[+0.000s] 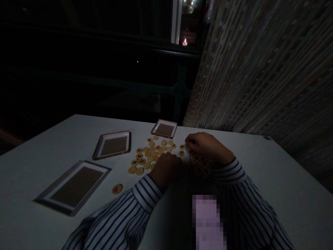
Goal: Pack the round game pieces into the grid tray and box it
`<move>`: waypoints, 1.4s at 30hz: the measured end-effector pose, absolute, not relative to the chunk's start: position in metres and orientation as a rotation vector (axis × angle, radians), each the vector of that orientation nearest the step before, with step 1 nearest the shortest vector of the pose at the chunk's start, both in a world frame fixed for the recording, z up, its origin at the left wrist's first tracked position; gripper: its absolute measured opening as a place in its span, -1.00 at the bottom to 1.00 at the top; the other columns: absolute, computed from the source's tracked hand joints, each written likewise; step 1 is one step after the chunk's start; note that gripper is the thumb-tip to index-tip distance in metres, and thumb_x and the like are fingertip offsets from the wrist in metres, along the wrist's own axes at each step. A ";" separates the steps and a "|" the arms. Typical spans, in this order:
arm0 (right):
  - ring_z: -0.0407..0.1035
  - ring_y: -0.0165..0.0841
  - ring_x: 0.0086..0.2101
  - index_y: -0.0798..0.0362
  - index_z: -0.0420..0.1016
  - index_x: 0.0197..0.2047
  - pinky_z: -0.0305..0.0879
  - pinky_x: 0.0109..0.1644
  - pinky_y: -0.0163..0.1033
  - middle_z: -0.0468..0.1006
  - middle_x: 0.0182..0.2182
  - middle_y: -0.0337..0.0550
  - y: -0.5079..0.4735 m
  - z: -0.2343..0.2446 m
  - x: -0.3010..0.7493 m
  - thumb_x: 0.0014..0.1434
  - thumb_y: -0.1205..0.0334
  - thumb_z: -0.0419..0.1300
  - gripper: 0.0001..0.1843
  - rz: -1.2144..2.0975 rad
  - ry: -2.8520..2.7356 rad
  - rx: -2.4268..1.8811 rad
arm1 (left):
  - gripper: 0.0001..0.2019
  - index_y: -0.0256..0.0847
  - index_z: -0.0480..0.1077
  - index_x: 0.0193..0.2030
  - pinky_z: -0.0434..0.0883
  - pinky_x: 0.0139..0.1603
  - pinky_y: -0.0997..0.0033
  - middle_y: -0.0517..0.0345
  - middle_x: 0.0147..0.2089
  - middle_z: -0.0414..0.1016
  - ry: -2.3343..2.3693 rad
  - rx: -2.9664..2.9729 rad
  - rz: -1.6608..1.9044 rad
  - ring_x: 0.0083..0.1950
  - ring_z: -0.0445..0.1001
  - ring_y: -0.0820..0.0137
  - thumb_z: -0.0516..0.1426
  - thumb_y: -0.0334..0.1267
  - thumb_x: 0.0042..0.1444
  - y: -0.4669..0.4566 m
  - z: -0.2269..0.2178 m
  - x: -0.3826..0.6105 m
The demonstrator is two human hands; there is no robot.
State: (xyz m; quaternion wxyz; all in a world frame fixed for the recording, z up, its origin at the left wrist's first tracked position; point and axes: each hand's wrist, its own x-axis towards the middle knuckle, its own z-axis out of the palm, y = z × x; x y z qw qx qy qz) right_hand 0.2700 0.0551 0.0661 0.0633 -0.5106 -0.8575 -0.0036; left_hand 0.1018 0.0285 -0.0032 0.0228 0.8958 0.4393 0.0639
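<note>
Many round wooden xiangqi pieces (pixel 150 159) lie loosely spread on the white table, some face up with black or red characters, others showing plain tops. My left hand (pixel 166 170) rests at the near right edge of this spread, its fingers curled downward; what is under them is hidden. My right hand (pixel 206 146) is just right of two marked pieces (pixel 181 152), fingers bent together, and I cannot make out anything in them. Beneath my right wrist, a second group of xiangqi pieces (pixel 201 165) sits close together in shadow.
A lone red-marked piece (pixel 117 189) lies left of my left sleeve. Three shallow rectangular trays or lids stand on the table: a near-left one (pixel 78 209), a middle one (pixel 129 142) and a far one (pixel 162 136). A string curtain (pixel 249 76) hangs at the right.
</note>
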 end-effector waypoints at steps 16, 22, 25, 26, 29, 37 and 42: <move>0.40 -0.34 -0.28 0.04 0.47 -0.19 0.15 -0.27 -0.32 0.56 -0.28 -0.15 0.052 0.071 0.268 0.17 0.20 -0.04 -0.71 -0.013 -2.535 -1.534 | -0.72 -0.22 0.45 -0.18 0.33 -0.30 0.41 0.10 -0.35 0.50 1.183 2.041 0.695 -0.32 0.44 0.36 0.04 -0.15 0.04 0.044 0.016 0.078; 0.40 -0.37 -0.28 0.06 0.48 -0.19 0.16 -0.23 -0.34 0.55 -0.28 -0.14 0.051 0.072 0.264 0.18 0.21 -0.02 -0.72 0.037 -2.522 -1.470 | -0.62 -0.30 0.41 -0.12 0.37 -0.18 0.36 0.00 -0.17 0.51 1.062 1.579 0.855 -0.17 0.46 0.33 0.16 -0.12 -0.06 0.056 0.024 0.062; 0.39 -0.38 -0.27 0.07 0.47 -0.18 0.16 -0.20 -0.34 0.55 -0.27 -0.15 0.052 0.070 0.260 0.18 0.23 -0.01 -0.73 0.089 -2.525 -1.357 | -0.61 -0.29 0.38 -0.09 0.38 -0.13 0.32 -0.02 -0.14 0.51 1.020 1.421 0.865 -0.15 0.47 0.33 0.18 -0.15 -0.06 0.056 0.027 0.059; 0.39 -0.38 -0.27 0.06 0.47 -0.16 0.17 -0.19 -0.34 0.55 -0.26 -0.15 0.052 0.069 0.259 0.17 0.23 -0.01 -0.73 0.103 -2.524 -1.327 | -0.61 -0.29 0.37 -0.08 0.38 -0.12 0.31 -0.02 -0.14 0.51 1.003 1.376 0.875 -0.15 0.47 0.33 0.18 -0.16 -0.05 0.056 0.027 0.059; 0.38 -0.38 -0.23 0.07 0.44 -0.10 0.16 -0.15 -0.32 0.53 -0.22 -0.14 0.051 0.067 0.254 0.16 0.25 0.01 -0.72 0.115 -2.514 -1.276 | -0.64 -0.29 0.37 -0.09 0.38 -0.11 0.32 -0.02 -0.15 0.51 0.970 1.276 0.899 -0.16 0.48 0.36 0.19 -0.20 -0.05 0.055 0.028 0.059; 0.34 -0.34 -0.17 0.07 0.36 -0.01 0.16 -0.11 -0.27 0.50 -0.17 -0.10 0.047 0.060 0.241 0.16 0.08 0.05 -0.62 0.123 -2.529 -1.143 | -0.69 -0.30 0.41 -0.17 0.38 -0.18 0.42 0.02 -0.20 0.51 0.932 1.210 0.944 -0.22 0.48 0.42 0.20 -0.23 -0.07 0.053 0.033 0.061; 0.32 -0.31 -0.16 0.08 0.36 -0.02 0.14 -0.10 -0.21 0.47 -0.16 -0.04 0.047 0.057 0.236 0.16 0.03 0.04 -0.60 0.078 -2.538 -1.228 | -0.66 -0.30 0.37 -0.14 0.39 -0.20 0.38 0.04 -0.25 0.52 0.958 1.244 0.943 -0.26 0.48 0.42 0.20 -0.19 -0.06 0.054 0.029 0.061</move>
